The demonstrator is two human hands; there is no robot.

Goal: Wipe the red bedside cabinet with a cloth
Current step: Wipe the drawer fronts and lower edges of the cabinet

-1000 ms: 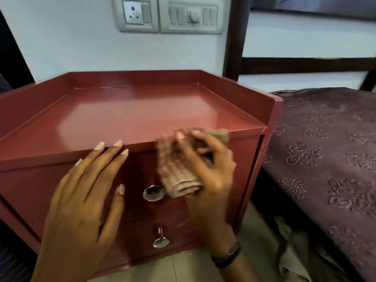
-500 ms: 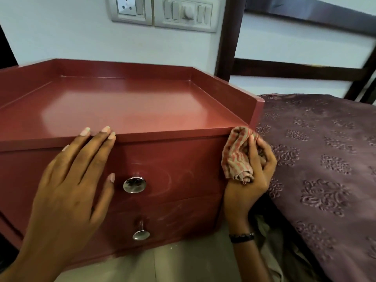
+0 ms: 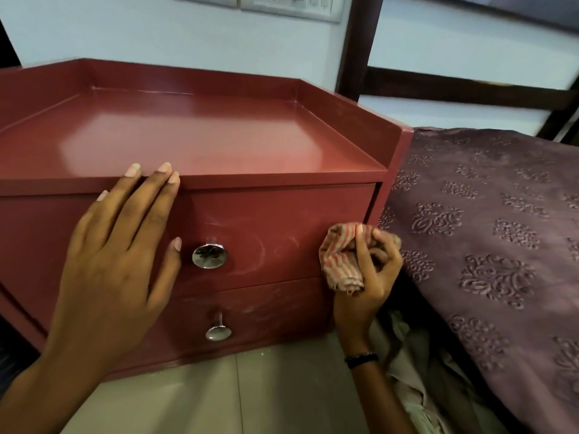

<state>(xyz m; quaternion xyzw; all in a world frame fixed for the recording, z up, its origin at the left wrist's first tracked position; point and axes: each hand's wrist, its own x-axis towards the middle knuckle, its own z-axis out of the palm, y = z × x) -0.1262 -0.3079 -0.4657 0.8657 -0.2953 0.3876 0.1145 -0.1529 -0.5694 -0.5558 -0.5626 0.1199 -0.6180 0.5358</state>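
Observation:
The red bedside cabinet [image 3: 219, 142] fills the left and middle of the view, with a rimmed top and two drawers that carry round metal knobs. My left hand [image 3: 119, 255] lies flat with straight fingers on the upper drawer front, fingertips at the top's front edge. My right hand [image 3: 369, 270] grips a bunched red-and-white striped cloth [image 3: 340, 261] and holds it against the right end of the upper drawer front, near the seam between the drawers. Faint smear marks show on both drawer fronts.
A bed with a purple embossed cover [image 3: 488, 233] stands tight against the cabinet's right side. Behind it are a dark wooden bed frame [image 3: 357, 45] and a wall switch panel [image 3: 288, 4]. Pale crumpled fabric [image 3: 407, 364] lies on the tiled floor [image 3: 219, 396] below my right wrist.
My right hand carried the cloth from the middle of the front edge to the right corner, then down to the right end of the upper drawer. My left hand stayed pressed on the front.

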